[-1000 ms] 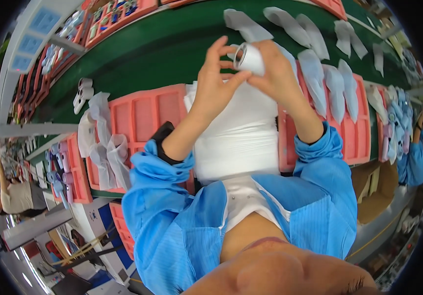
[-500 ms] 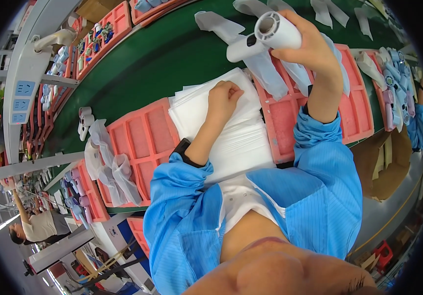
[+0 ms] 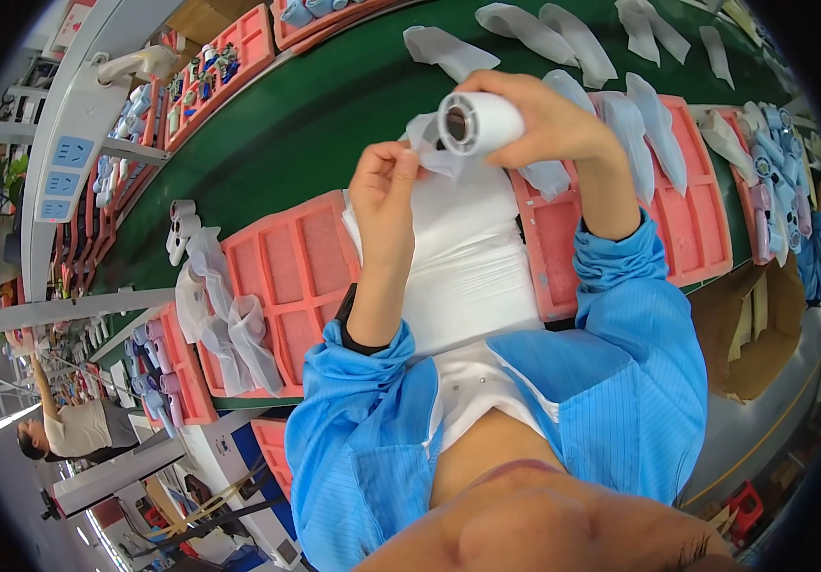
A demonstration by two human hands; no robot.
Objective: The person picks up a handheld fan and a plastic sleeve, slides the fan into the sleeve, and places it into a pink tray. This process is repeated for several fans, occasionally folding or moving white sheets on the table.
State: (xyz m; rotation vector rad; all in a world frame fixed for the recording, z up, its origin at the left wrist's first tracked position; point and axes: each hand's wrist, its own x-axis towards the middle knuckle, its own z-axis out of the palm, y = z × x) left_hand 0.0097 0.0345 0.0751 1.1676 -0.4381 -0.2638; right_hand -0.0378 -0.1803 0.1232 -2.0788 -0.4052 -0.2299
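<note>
My right hand [image 3: 563,124] is wrapped round the barrel of a white hair dryer [image 3: 498,122], its round, open end turned to the left. Closed in a pinch, my left hand [image 3: 387,195] holds the edge of a thin translucent bag [image 3: 441,162] right beside that end. Part of the bag lies behind the dryer, and I cannot tell how much of the dryer is inside it. Below both hands is a thick stack of flat white bags [image 3: 468,276].
Pink divided trays [image 3: 291,253] flank the stack; the right tray [image 3: 701,205] bears bagged items [image 3: 625,133]. More bagged pieces [image 3: 449,52] lie on the green surface [image 3: 334,105]. At the left stand an unbagged white dryer [image 3: 180,232] and more bagged items [image 3: 215,305]. A cardboard box [image 3: 763,343] is at lower right.
My left hand has risen off the stack with a bag pinched in its fingers. My right hand has brought the hair dryer down and left, close to it.
</note>
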